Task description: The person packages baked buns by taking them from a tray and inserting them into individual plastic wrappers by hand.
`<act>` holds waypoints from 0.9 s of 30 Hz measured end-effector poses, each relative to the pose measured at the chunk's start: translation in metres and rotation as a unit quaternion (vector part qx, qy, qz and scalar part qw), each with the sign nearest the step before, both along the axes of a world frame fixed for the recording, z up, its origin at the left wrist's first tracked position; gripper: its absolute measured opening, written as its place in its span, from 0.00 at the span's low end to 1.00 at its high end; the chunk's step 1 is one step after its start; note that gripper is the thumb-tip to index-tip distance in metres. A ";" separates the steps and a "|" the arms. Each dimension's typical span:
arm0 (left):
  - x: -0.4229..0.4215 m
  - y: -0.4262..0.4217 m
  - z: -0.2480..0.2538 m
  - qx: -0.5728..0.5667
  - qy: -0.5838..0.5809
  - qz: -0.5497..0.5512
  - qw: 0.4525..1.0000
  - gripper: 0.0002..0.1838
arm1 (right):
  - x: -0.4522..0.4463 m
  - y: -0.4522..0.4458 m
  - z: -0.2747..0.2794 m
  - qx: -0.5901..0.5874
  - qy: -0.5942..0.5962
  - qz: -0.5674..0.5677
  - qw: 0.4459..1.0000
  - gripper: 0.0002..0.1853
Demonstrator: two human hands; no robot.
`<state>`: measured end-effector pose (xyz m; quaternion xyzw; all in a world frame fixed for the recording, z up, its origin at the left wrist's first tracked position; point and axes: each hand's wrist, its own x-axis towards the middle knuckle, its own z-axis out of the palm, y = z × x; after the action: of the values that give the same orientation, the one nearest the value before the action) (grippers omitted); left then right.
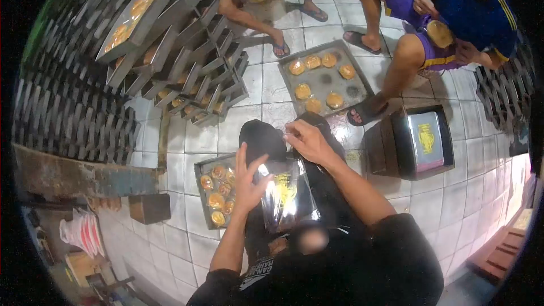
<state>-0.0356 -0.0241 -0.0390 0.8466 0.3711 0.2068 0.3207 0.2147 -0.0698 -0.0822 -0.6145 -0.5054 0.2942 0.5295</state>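
Note:
A stack of clear plastic bags with yellow print (286,192) lies on my lap. My left hand (249,184) is over the left edge of the bags, its fingers spread and nothing held in them. My right hand (307,140) is above the far right side of the bags, near my knee, with thumb and fingers bent close together; whatever may be between the fingertips is too small to make out. Beside my left leg, a metal tray (198,178) holds several round golden pastries (216,200).
Ahead on the tiled floor is a larger tray (362,88) with several pastries. A box (382,147) with printed bags stands at the right. Stacked trays (164,51) rise at the left. Two seated people (470,11) are ahead, one holding a round item (440,34).

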 end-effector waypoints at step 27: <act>-0.001 -0.001 0.001 0.037 0.007 0.001 0.999 0.28 | 0.009 -0.010 0.009 -0.045 0.061 -0.008 0.997 0.18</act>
<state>-0.0365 -0.0254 -0.0378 0.8590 0.3659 0.2149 0.2864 0.2237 -0.0795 -0.0734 -0.6227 -0.4537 0.3488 0.5336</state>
